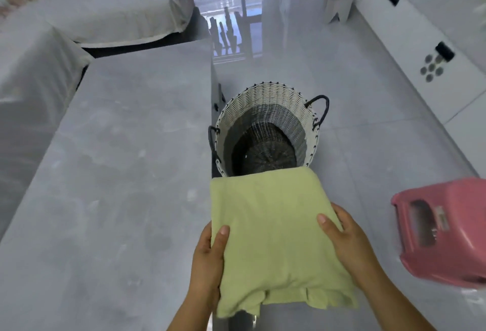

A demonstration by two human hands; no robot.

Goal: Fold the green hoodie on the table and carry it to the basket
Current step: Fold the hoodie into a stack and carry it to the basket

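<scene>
The pale green hoodie (273, 236) is folded into a flat rectangle and held in the air just right of the table edge. My left hand (207, 259) grips its left side, thumb on top. My right hand (347, 241) grips its right side the same way. The hoodie's far edge overlaps the near rim of the wicker basket (268, 101), which stands on the floor directly ahead. The basket is white and grey with dark handles, and its dark bottom shows nothing inside.
The grey table (118, 172) runs along my left, its right edge beside the basket. A pink plastic stool (441, 230) lies on the floor at the right. White cabinets (410, 41) line the right wall. Cloth-covered furniture (105, 7) stands behind the table.
</scene>
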